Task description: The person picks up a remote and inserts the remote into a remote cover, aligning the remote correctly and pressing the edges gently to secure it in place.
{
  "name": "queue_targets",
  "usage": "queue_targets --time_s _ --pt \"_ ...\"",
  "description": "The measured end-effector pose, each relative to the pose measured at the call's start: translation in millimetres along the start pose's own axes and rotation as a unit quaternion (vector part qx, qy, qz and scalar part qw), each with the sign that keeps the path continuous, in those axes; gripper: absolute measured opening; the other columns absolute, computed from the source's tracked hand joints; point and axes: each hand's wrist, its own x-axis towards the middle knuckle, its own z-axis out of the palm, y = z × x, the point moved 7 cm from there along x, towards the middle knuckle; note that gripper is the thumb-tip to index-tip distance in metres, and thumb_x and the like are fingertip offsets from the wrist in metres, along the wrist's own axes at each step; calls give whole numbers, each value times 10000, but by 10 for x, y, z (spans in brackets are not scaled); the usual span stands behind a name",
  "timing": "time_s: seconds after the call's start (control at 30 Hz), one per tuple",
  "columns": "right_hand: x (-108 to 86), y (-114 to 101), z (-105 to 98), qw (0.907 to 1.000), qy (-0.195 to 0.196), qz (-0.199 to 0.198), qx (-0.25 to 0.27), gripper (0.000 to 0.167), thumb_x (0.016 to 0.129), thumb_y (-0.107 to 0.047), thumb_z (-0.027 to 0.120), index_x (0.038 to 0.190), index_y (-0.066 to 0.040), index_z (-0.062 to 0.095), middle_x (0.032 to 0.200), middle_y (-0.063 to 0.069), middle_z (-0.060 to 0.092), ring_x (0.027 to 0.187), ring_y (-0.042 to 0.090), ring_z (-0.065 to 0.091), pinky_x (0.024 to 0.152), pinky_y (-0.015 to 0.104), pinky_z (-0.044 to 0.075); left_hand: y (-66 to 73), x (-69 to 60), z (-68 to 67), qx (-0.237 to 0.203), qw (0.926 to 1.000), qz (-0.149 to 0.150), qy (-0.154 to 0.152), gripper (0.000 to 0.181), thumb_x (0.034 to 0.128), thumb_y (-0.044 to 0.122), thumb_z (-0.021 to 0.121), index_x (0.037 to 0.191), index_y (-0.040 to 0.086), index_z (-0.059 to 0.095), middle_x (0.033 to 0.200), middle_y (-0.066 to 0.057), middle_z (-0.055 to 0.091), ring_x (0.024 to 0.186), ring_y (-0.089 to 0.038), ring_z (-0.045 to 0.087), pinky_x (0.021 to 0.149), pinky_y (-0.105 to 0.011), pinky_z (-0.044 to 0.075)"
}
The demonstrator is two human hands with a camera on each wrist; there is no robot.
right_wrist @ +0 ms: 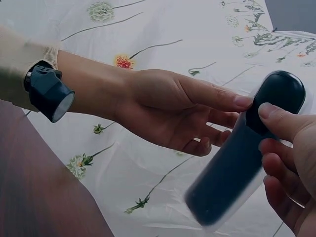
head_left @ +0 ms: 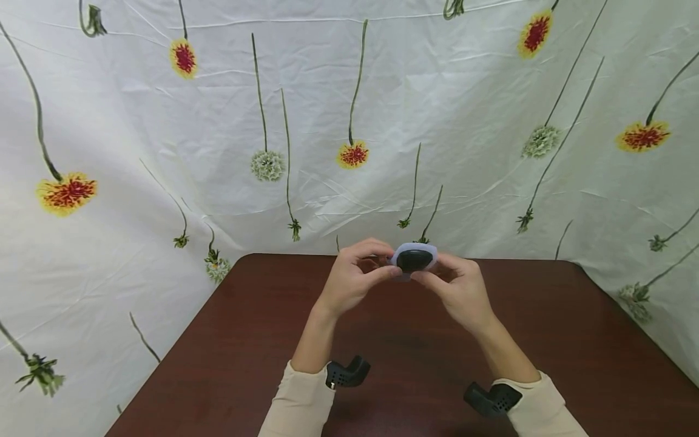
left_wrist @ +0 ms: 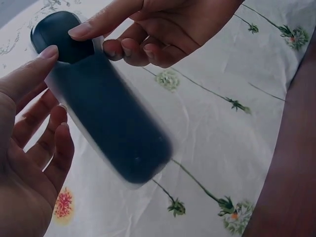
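Observation:
Both hands hold a long, dark, round-ended object [left_wrist: 113, 118] in a translucent pale cover [head_left: 395, 260], raised above the table. Its exact kind is unclear. The head view shows its dark end [head_left: 414, 260] facing the person. My left hand [head_left: 355, 276] pinches one side near that end, its thumb laid at the edge of the cover. On the opposite side, my right hand [head_left: 463, 290] grips with its thumb on the dark surface. In the right wrist view, the covered body [right_wrist: 227, 173] extends away beneath the hands, and the other fingers are loosely curled.
A dark reddish-brown table [head_left: 404, 340] lies below the hands. Behind and beside it hangs a white cloth [head_left: 317, 121] printed with flowers. Each wrist wears a black camera, seen on the left wrist [head_left: 347, 371] and the right wrist [head_left: 491, 399].

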Motion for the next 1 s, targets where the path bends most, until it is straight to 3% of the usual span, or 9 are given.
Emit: queue_targets --time_s 0.17,0.37,0.5,0.73,0.87,1.0 --pt "-2 -4 -21 9997 136 -27 -210 255 814 99 825 1043 -11 798 864 20 734 746 143 660 643 257 546 -13 -6 23 -16 9999 -98 -54 174 894 -42 776 1058 13 757 1013 -53 719 822 -238 636 645 -345 555" --pt "-8 -4 -26 9997 231 22 111 183 824 142 797 967 29 775 899 69 619 776 147 631 688 237 560 -23 -8 42 -89 9997 -214 -62 155 916 -14 766 1069 2 755 1006 -61 724 872 -244 686 709 -354 582" --pt "-17 1 -30 9987 302 136 400 205 843 164 766 1026 71 760 958 99 569 809 161 672 746 259 585 -24 3 67 -143 9994 -292 -79 151 924 -5 760 1074 -16 749 993 -71 730 854 -242 703 737 -355 586" --pt "-10 -9 2 9981 275 253 499 232 894 122 740 1116 57 751 1068 113 659 968 196 673 835 285 579 -29 6 69 -200 9991 -373 -37 156 923 4 759 1076 -22 747 988 -81 738 856 -244 719 763 -364 590" --pt "-3 -22 23 9983 261 242 452 237 914 111 722 1141 48 749 1075 121 683 952 191 698 825 280 579 -27 6 58 -183 9990 -395 100 181 907 -40 755 1087 -18 740 971 -97 730 823 -236 708 727 -364 585" --pt "3 -6 11 9983 405 278 327 222 909 96 739 1123 42 758 1064 124 697 937 181 705 818 273 580 19 14 40 151 9988 -264 394 269 909 -23 758 1167 1 685 962 -128 671 817 -234 668 695 -368 572"
